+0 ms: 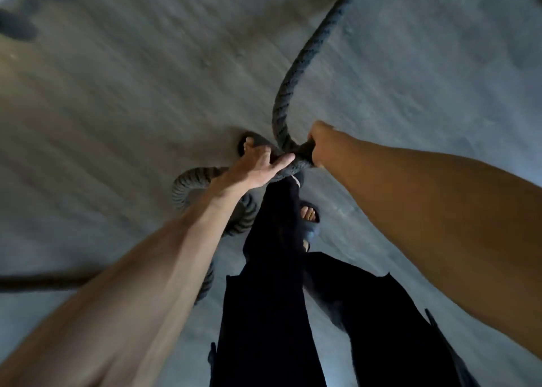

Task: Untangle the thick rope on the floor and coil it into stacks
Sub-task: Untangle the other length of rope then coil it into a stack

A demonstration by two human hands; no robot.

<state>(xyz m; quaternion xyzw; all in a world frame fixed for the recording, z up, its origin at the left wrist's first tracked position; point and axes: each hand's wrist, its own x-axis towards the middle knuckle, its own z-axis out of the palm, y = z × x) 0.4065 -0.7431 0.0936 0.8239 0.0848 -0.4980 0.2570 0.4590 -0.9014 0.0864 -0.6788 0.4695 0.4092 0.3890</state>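
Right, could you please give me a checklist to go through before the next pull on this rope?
1. Right hand grip on the rope: ok, fingers curled round it.
2. Left hand grip: ok, it holds the rope just beside the right hand.
3. Stretch running ahead free of knots: ok as far as seen, one smooth curve; its far end leaves the picture.
4. Legs free of rope: not ok, a loop lies on the floor right beside the trouser leg.
5. Coil tidy: cannot tell, the left forearm hides most of it.
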